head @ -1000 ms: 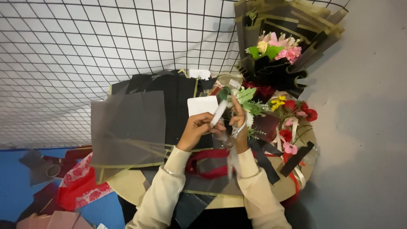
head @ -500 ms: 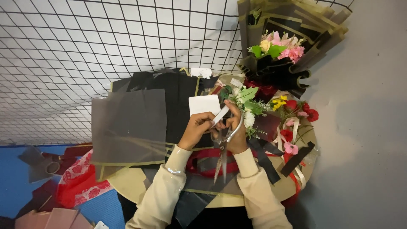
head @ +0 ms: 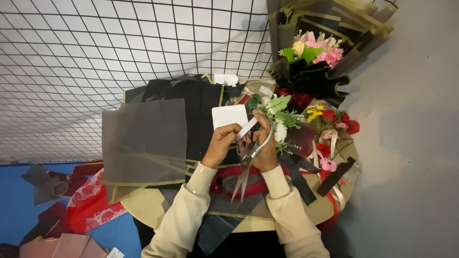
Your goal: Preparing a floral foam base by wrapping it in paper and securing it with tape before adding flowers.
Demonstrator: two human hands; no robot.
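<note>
Over a round table (head: 158,210), my left hand (head: 221,145) pinches a narrow white strip (head: 247,128) next to a white card (head: 229,116). My right hand (head: 264,148) grips silver scissors (head: 249,160) by the handles, their blades pointing down toward me over red ribbon (head: 229,179). The same hand sits against a small bunch of white flowers and green leaves (head: 278,117). Both hands are close together, almost touching.
Grey translucent wrapping sheets (head: 143,141) and black sheets (head: 191,102) cover the table's left. Red, pink and yellow flowers (head: 334,129) lie at right. A finished bouquet in dark wrap (head: 318,52) stands at the back. A white wire grid (head: 95,57) hangs behind; red paper scraps (head: 91,205) lie on the blue floor.
The scissors have swung from beside the flowers to pointing down toward me. My hands have drawn closer together around the white strip.
</note>
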